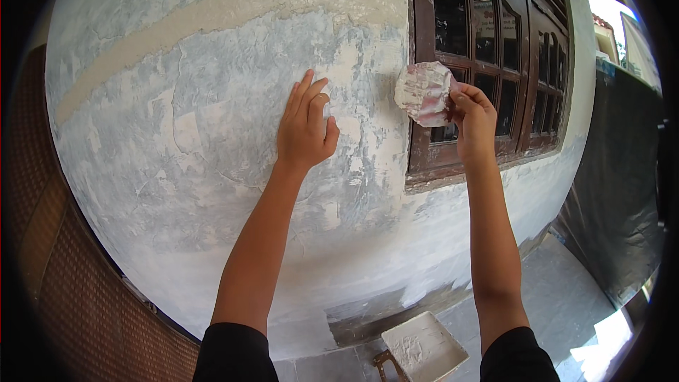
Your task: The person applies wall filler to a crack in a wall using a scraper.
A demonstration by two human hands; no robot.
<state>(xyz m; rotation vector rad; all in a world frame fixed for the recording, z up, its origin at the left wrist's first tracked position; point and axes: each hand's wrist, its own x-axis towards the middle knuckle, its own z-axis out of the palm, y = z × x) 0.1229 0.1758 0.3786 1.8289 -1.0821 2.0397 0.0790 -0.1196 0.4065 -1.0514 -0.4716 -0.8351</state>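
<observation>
My left hand point(308, 122) rests against the wall point(240, 99), its fingers stretched out and nothing in it. The wall is patchy grey and white, with a raised beige band of filler point(276, 3) curving across its upper part. Between the thumb and fingers of my right hand point(474, 114) is a thin, reddish putty spreader point(428, 93), thickly smeared with white putty. It is held up in front of the window frame's left edge; whether it touches the frame or wall I cannot tell.
A brown wooden window point(488, 49) with dark panes is set in the wall on the right. Below, a white tray point(445, 350) with putty in it stands above the grey tiled floor point(544, 297). Dark sheeting point(615, 184) hangs at far right; woven brown panels point(99, 297) stand left.
</observation>
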